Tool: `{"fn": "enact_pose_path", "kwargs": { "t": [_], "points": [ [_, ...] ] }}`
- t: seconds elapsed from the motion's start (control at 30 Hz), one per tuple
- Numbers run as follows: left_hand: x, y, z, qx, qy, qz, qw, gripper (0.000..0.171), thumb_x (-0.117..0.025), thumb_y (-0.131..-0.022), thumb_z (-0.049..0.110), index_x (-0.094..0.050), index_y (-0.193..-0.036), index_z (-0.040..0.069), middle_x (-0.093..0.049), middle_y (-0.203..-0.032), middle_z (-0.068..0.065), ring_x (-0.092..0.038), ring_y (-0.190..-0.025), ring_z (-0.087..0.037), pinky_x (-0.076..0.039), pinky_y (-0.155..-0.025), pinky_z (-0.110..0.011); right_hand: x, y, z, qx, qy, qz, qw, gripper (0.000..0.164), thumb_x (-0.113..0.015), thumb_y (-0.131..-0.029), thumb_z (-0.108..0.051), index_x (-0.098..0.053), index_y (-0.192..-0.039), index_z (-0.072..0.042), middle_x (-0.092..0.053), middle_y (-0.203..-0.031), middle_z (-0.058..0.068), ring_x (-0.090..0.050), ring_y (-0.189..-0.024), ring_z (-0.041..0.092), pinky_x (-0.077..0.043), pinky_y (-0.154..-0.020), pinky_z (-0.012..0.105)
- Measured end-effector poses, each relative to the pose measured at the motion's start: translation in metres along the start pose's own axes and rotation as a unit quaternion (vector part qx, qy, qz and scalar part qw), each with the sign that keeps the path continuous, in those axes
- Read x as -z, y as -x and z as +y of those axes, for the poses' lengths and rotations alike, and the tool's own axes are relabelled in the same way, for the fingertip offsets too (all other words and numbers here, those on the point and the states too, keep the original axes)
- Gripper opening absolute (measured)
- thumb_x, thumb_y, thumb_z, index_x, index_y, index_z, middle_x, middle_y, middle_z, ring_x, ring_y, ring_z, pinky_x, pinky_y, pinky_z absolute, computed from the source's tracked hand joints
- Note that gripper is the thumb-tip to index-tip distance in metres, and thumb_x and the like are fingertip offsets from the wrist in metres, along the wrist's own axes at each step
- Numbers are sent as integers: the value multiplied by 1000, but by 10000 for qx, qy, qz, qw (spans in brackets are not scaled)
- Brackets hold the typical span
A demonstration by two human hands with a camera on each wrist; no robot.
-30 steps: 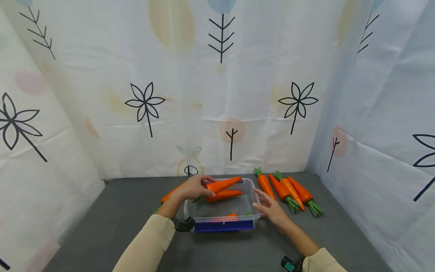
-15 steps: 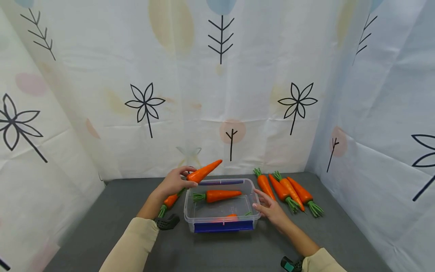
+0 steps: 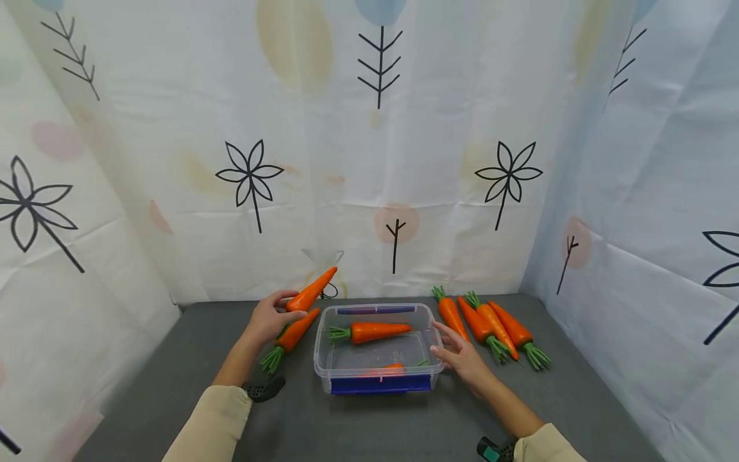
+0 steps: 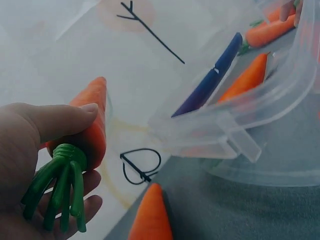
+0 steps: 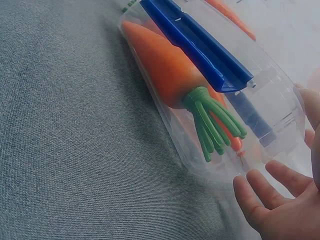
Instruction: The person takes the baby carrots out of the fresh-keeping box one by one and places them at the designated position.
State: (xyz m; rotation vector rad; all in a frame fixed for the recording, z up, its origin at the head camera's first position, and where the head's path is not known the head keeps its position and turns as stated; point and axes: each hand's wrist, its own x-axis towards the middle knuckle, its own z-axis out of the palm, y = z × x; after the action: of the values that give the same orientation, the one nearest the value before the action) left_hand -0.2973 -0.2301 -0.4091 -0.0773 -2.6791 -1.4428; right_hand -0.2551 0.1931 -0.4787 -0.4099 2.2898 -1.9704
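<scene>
My left hand (image 3: 267,322) grips an orange carrot (image 3: 312,290) left of the clear plastic container (image 3: 376,373), tip pointing up and right. In the left wrist view the thumb lies across the carrot (image 4: 96,131), above its green stalks. Below it another carrot (image 3: 297,331) lies on the table. Inside the container one carrot (image 3: 380,331) lies crosswise, and a further carrot (image 5: 165,67) shows through the front wall beneath the blue latch (image 5: 200,47). My right hand (image 3: 464,360) touches the container's right side with fairly straight fingers.
Several carrots (image 3: 484,321) lie on the grey table (image 3: 190,372) right of the container, beyond my right hand. A patterned white curtain (image 3: 323,212) stands along the table's back, with more curtain at both sides.
My left hand has lifted a carrot out over the container's left side and carried it left, above the carrot on the table. My right hand has stayed at the container.
</scene>
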Motion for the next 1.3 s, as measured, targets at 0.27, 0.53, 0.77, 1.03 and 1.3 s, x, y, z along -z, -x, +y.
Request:
{"fn": "enact_pose_path", "kwargs": {
  "t": [0.27,0.53,0.77,1.03,1.3],
  "points": [
    [2,5,-26,517,-28,527,9973,62,-76,-86,32,-51,-136,7,-54,-127,-25,-54,-108,-39,-50,-81,-48,1,-1,3,43,-65,-22,10000,63,-61,-97,-18,-32,-152,-10,-44,-136,34,-56,-112,41,-55,-83,40],
    [8,10,-50,750,-277,649,9947,64,-75,-85,38,-52,-132,0,-56,-126,-29,-55,-106,-41,-50,-82,-50,1,0,0,-11,-48,32,10000,62,-61,-97,-18,-32,-152,-11,-43,-136,33,-56,-111,40,-55,-82,39],
    [12,10,-71,806,-526,587,9936,64,-72,-88,39,-53,-134,-2,-56,-126,-30,-54,-109,-43,-47,-86,-54,1,1,-1,-10,-77,10,10000,62,-61,-97,-16,-33,-152,-11,-44,-135,33,-57,-110,39,-55,-82,37],
    [16,9,-85,990,-795,546,9904,64,-72,-88,40,-57,-130,-5,-58,-124,-31,-53,-112,-45,-44,-92,-56,1,1,0,1,-115,-10,9999,62,-61,-97,-16,-33,-152,-11,-43,-136,33,-57,-111,38,-55,-82,37],
    [15,10,-100,1112,-975,425,9881,66,-71,-88,43,-56,-131,-5,-56,-127,-31,-50,-114,-45,-41,-94,-57,1,1,-1,-20,-76,6,10000,61,-60,-98,-15,-33,-152,-11,-44,-136,33,-57,-110,38,-55,-82,37]
  ]
}}
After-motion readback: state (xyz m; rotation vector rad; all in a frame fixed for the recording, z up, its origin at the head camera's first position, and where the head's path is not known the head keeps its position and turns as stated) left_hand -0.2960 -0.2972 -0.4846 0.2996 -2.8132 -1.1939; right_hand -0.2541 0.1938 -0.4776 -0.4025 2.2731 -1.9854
